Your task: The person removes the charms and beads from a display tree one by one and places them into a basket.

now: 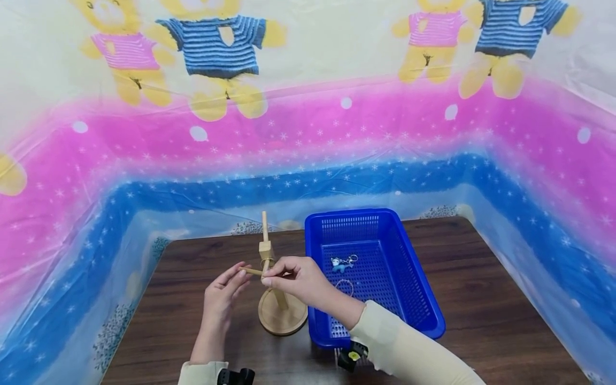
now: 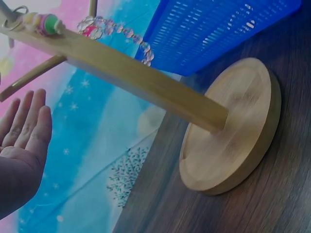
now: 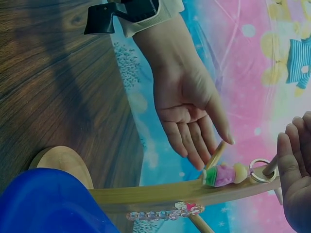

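Wooden stand is on the table, just left of a blue basket. Left hand has a light grip on a side peg, pinching its tip. Right hand's thumb and forefinger are bunched near a front peg, can't tell if they're actually pinching it. Green-purple-yellow keychain's ring loops that peg, and a bead bracelet hangs nearby.

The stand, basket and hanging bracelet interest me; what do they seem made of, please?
Stand: apparently smooth wood, pale tan with faint grain. Basket: probably plastic with a slight sheen, uniformly blue and regularly perforated. Bracelet: glass or clear plastic, I cannot tell which; its pinkish beads look shiny and translucent.
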